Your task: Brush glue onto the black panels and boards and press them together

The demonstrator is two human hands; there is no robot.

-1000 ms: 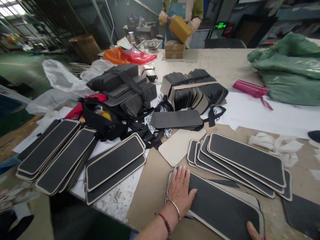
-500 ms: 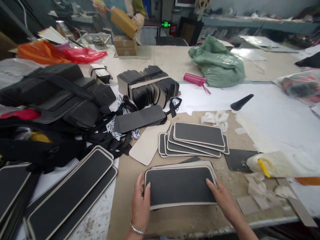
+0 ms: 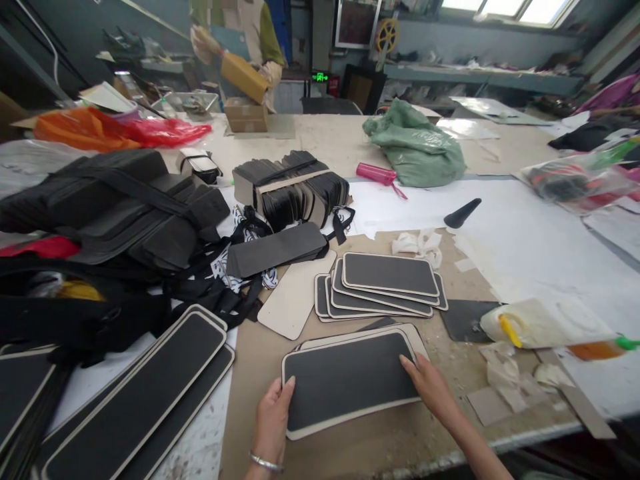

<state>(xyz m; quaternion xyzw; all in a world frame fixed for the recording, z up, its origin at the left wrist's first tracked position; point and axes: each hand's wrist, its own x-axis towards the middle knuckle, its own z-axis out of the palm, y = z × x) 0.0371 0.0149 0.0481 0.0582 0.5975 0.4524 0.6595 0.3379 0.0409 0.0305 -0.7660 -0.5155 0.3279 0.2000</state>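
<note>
- The panel is above the brown sheet on the tabletop, between the two hands.
- The left hand has its grip clamped on the left end, thumb on the dark face; the right hand has its grip clamped on the other end, thumb also on top.
- Holding both ends probably keeps it steady and leaves the face uncovered.
- Behind its far edge show pale boards; whether it touches them, I cannot tell.
- The fanned stack lies behind, perhaps spread for easy picking; I count at least four pieces.
- The left pile shows at least two pieces.
- Two bundles: the left bundle and the right bundle, strapped, it seems, against sliding.
- One green bag, one pink case.
</note>
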